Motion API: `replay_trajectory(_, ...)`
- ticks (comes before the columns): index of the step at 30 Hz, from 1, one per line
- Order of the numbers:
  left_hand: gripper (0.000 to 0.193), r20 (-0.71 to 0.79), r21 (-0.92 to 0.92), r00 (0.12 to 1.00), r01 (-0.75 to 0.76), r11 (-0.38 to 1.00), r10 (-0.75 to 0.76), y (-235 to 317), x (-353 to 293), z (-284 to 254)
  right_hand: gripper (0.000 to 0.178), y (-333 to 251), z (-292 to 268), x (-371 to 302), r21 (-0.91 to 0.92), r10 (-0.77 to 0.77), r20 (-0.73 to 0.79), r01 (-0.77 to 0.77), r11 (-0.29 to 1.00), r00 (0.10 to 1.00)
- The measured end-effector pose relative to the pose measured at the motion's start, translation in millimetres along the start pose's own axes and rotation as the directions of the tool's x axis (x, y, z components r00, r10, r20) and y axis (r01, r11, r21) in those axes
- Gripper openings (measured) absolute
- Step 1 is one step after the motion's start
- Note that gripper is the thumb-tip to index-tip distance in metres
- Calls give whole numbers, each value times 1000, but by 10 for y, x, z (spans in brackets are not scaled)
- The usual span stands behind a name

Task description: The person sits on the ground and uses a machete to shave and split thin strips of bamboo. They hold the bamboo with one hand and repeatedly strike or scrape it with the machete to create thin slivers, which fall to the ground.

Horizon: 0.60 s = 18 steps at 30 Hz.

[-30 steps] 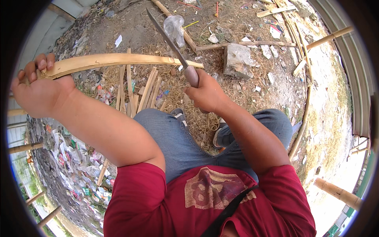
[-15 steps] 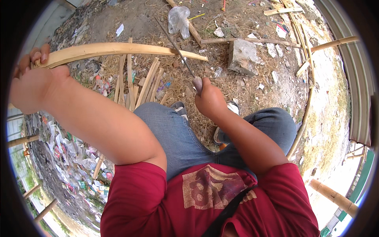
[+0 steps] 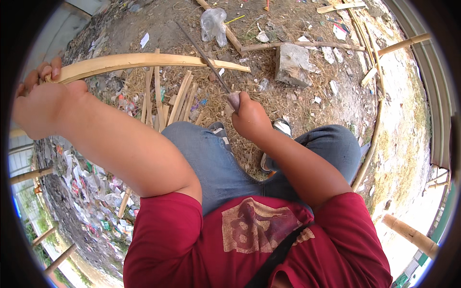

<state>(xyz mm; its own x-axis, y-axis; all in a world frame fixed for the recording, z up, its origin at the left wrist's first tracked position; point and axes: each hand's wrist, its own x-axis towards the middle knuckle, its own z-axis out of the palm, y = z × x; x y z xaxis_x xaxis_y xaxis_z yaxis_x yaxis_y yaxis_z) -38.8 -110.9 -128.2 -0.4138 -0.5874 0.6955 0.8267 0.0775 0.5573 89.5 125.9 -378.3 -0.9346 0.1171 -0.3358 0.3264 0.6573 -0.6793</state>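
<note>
My left hand (image 3: 45, 98) is closed around the near-left end of a long, pale bamboo strip (image 3: 129, 60), its fingertips curled over the edge. The strip stretches to the right in front of me, narrowing toward its far end. My right hand (image 3: 252, 119) grips the handle of a long, thin-bladed knife (image 3: 196, 45), which points up and to the left. The blade crosses the strip near its narrow end; whether it has cut into the wood I cannot tell. Below the strip, several split bamboo pieces (image 3: 180, 96) lie on the ground by my left knee.
A rough concrete block (image 3: 292, 65) sits ahead to the right, near a bamboo pole (image 3: 307, 45). A clear plastic bag (image 3: 213, 26) lies farther off. Scattered litter (image 3: 91, 192) covers the ground at left. Long bamboo strips (image 3: 377, 91) run along the right side.
My right hand and the knife have shifted slightly left, the blade staying across the strip. My left hand keeps its hold, nearly in place.
</note>
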Motion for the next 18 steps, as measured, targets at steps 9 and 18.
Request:
replay_trajectory(9, 17, 54, 8, 998, -32, 999, 32, 116, -90, 15, 28, 32, -143, -14, 147, -17, -84, 29, 989, 996)
replay_trajectory(18, 21, 45, 41, 996, -79, 996, 77, 253, -144, 166, 28, 197, 181, 65, 206, -101, -59, 111, 972, 993)
